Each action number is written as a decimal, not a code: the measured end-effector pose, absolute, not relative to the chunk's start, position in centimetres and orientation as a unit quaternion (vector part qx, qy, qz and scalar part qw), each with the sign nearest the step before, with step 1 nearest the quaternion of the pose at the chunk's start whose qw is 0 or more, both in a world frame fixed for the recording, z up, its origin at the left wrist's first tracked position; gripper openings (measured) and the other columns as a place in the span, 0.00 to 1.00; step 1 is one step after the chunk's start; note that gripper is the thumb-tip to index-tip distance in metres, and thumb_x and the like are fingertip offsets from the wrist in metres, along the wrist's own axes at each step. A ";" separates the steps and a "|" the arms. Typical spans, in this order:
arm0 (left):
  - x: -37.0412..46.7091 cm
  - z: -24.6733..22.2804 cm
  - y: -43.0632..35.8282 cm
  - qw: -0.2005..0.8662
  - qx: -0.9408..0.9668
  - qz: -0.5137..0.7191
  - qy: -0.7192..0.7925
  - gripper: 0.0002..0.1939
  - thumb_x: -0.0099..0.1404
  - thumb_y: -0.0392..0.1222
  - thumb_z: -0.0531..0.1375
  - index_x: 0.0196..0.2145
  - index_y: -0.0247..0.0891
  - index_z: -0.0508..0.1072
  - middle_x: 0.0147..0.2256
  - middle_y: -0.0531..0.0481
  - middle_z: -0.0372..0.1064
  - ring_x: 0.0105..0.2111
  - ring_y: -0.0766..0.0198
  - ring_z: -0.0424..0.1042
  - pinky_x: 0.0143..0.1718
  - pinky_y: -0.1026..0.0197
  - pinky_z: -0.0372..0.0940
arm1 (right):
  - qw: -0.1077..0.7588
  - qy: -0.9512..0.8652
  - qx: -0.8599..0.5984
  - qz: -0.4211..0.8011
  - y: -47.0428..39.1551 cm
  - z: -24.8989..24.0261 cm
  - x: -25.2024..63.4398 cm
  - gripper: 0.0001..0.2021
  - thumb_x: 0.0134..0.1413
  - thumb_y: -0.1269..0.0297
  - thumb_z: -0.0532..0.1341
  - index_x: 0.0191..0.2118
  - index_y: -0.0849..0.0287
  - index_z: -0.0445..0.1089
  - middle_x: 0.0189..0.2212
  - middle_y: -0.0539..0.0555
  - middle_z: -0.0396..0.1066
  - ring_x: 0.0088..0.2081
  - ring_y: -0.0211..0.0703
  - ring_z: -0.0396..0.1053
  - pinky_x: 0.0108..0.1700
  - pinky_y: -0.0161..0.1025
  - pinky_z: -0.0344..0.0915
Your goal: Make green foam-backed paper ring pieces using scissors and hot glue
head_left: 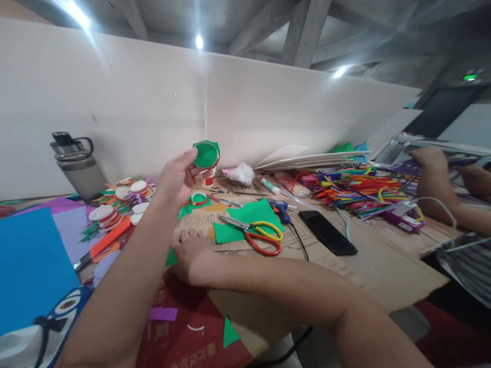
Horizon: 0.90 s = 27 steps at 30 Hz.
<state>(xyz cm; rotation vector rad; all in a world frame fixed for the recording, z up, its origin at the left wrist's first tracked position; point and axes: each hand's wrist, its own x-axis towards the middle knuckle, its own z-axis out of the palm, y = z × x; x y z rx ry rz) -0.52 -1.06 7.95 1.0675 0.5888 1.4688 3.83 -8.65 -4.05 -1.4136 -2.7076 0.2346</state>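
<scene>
A grey ceiling (261,25) with beams and bright lamps spans the room, above a tall white panel (153,102) that stands beyond the scissors (247,226). The work surface is brown cardboard (372,263), bare and creased to the right of the scissors, with a dark red printed sheet (195,312) nearer the wearer, below them. Far right of the scissors, another person's arm (437,189) reaches in over the surface's edge. A blue sheet (30,255) lies far left of the scissors, and a grey water bottle (82,174) stands beyond it, against the panel. Pipe cleaners (356,191) in many colours heap up to the right of and beyond the scissors; a black phone (328,232) lies nearer them on the same side. The scissors themselves rest partly on green paper (264,212), their blades pointing left. Just left of the scissors, the right hand (194,253) is down on the surface, fingers bent; whether they grip anything cannot be told. Beyond the scissors and to their left, the left hand (182,176) is raised, thumb and fingers pinched on the rim of a round green-backed cup piece (206,156).
</scene>
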 end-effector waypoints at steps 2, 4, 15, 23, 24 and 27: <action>-0.5 8.0 -1.1 0.578 0.457 0.626 0.253 0.10 0.60 0.42 0.63 0.37 0.33 0.74 0.34 0.44 0.78 0.37 0.58 0.78 0.40 0.57 0.73 | 0.033 -0.874 -0.474 0.102 -8.1 -4.2 2.8 0.27 0.49 0.48 0.64 0.50 0.63 0.70 0.52 0.70 0.67 0.52 0.66 0.66 0.47 0.56 0.66; -0.6 8.0 -1.2 0.579 0.461 0.624 0.253 0.10 0.60 0.42 0.63 0.37 0.33 0.74 0.33 0.44 0.78 0.36 0.58 0.78 0.40 0.57 0.73 | 0.048 -0.860 -0.486 0.149 -7.7 -4.4 2.5 0.28 0.47 0.53 0.67 0.52 0.64 0.69 0.49 0.71 0.70 0.49 0.66 0.69 0.43 0.54 0.68; -1.1 8.2 -1.1 0.584 0.455 0.631 0.230 0.10 0.61 0.40 0.62 0.38 0.31 0.74 0.35 0.41 0.78 0.35 0.57 0.78 0.37 0.57 0.74 | 0.307 -0.781 -0.517 0.171 -4.3 -2.7 14.4 0.20 0.57 0.74 0.54 0.55 0.55 0.66 0.43 0.56 0.74 0.42 0.46 0.72 0.43 0.40 0.66; -0.5 7.6 -1.0 0.595 0.462 0.614 0.235 0.10 0.60 0.40 0.63 0.37 0.31 0.74 0.35 0.40 0.78 0.36 0.56 0.78 0.37 0.57 0.74 | 0.278 -0.745 -0.591 0.135 -0.9 -3.7 24.2 0.19 0.59 0.78 0.55 0.56 0.64 0.64 0.39 0.59 0.73 0.37 0.45 0.71 0.43 0.43 0.66; -0.5 7.5 -0.9 0.596 0.466 0.611 0.233 0.10 0.60 0.40 0.63 0.37 0.31 0.75 0.34 0.40 0.78 0.36 0.56 0.78 0.37 0.57 0.74 | 0.264 -0.748 -0.594 0.134 -0.8 -4.2 24.5 0.17 0.62 0.73 0.57 0.55 0.63 0.65 0.42 0.59 0.72 0.40 0.45 0.71 0.44 0.44 0.67; -0.4 7.3 -0.8 0.598 0.472 0.604 0.234 0.09 0.61 0.40 0.62 0.37 0.31 0.75 0.34 0.41 0.78 0.35 0.57 0.78 0.36 0.58 0.75 | 0.219 -0.765 -0.592 0.127 -0.6 -5.3 24.5 0.15 0.62 0.62 0.59 0.52 0.61 0.68 0.49 0.59 0.69 0.46 0.47 0.70 0.48 0.47 0.69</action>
